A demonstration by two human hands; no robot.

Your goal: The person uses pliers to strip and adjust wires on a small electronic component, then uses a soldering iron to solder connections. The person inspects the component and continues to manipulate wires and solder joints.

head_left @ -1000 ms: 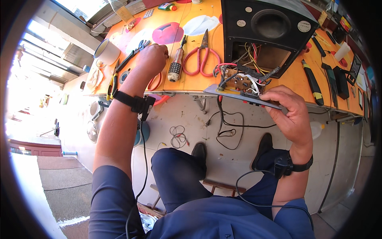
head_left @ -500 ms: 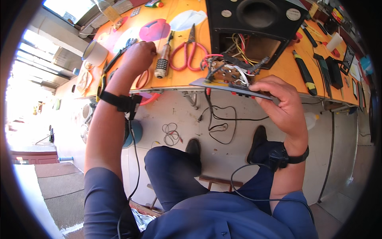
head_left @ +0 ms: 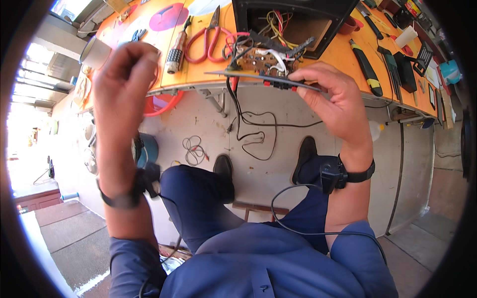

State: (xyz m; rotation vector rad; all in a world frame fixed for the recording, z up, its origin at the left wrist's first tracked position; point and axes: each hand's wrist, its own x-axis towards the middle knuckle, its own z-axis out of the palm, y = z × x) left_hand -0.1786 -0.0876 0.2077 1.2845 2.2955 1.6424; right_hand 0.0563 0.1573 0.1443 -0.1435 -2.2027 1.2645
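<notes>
My right hand (head_left: 334, 99) pinches the right end of a thin grey panel (head_left: 238, 75), thumb below and fingers above. On the panel sits a brown circuit board (head_left: 261, 59) with white and black wires; red and black terminals (head_left: 280, 85) show on its underside. The panel lies tilted at the bench's front edge, before the open black speaker box (head_left: 243, 12), where yellow and red wires (head_left: 280, 22) run inside. My left hand (head_left: 124, 82) is raised left of the panel, fingers curled to the thumb; whatever they pinch is too small or hidden to make out.
Red-handled scissors (head_left: 206, 45) and a screwdriver (head_left: 176, 53) lie left of the speaker box. A black-and-yellow utility knife (head_left: 366, 69) rests at the right. A white mug (head_left: 94, 53) stands far left. Black cable (head_left: 275, 131) hangs down to the floor; a red basin (head_left: 164, 105) is under the bench.
My left hand has risen off the bench by the tools and come back toward me, fingers curled. My right hand still grips the panel. The whole view has shifted somewhat.
</notes>
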